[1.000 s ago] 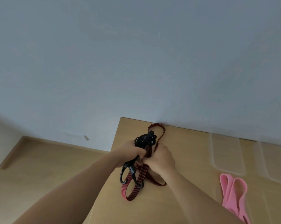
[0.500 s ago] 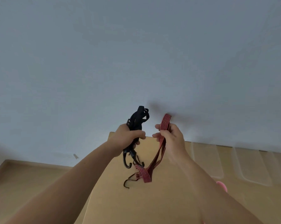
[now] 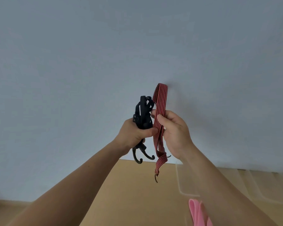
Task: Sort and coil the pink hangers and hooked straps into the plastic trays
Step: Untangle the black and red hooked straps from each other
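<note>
Both hands are raised in front of the wall, above the wooden table point(image 3: 134, 193). My left hand point(image 3: 134, 132) grips a bundle of black straps point(image 3: 143, 111); their dark hooks point(image 3: 142, 156) hang below the fist. My right hand point(image 3: 173, 129) pinches a folded red striped strap point(image 3: 160, 101) between thumb and fingers. Its loop stands up above the hand and its end dangles down with a small hook point(image 3: 156, 178). A pink item point(image 3: 197, 212) lies on the table at the bottom edge, partly hidden by my right forearm.
Clear plastic trays point(image 3: 184, 185) sit along the wall at the right, partly behind my right arm. The table's left edge drops to a wooden floor point(image 3: 5, 211). A plain blue-grey wall point(image 3: 88, 54) fills the upper view.
Both hands rose from the table with the straps. My right hand drew closer to the left, and the red strap now hangs straighter from it.
</note>
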Demonstrator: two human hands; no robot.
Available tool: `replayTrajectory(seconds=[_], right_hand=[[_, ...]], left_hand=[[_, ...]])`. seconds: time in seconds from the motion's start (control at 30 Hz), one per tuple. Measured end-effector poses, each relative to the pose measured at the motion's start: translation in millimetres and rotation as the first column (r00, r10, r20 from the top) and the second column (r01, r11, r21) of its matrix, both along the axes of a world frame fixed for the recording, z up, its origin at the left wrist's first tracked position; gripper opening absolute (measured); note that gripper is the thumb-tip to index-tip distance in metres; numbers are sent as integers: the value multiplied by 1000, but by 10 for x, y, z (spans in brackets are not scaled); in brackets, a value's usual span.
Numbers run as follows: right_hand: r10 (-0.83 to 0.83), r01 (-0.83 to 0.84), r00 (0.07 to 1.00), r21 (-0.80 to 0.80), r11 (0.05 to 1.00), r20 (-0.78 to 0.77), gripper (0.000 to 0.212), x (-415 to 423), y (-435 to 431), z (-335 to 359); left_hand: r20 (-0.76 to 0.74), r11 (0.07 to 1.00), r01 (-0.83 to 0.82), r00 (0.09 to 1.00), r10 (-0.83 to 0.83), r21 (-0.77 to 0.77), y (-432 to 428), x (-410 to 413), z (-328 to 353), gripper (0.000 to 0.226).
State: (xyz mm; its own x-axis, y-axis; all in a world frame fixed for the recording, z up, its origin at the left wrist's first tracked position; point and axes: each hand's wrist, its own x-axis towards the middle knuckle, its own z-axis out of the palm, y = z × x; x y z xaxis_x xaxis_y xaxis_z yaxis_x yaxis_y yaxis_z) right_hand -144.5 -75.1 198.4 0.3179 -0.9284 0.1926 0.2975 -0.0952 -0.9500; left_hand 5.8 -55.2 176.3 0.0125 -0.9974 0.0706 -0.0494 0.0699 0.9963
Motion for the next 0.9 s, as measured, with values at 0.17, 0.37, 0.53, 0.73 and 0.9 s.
replayTrajectory(seconds=[0.17,0.37,0.53,0.73,0.9], right_hand=[[8,-17,997,-111,994,-81,16,-203,41,94],[-114,92,978,-129,987,-173,17,-391,39,-41],[-137,99,959,-162,982,-247,26,-472,17,-193],[-151,94,927,-176,980,-344,20,-403,11,-326],[1,-78,776,-94,993,-631,15,-257,55,-536]], left_hand=[[79,998,-27,996,32,-57,37,-175,123,17],[173,999,-23,984,30,-45,65,-158,223,14],[162,1000,-9,987,11,-10,95,-110,312,17],[436,983,-88,887,152,-163,128,-183,320,35],[165,971,-187,963,211,-148,168,-261,391,27]])
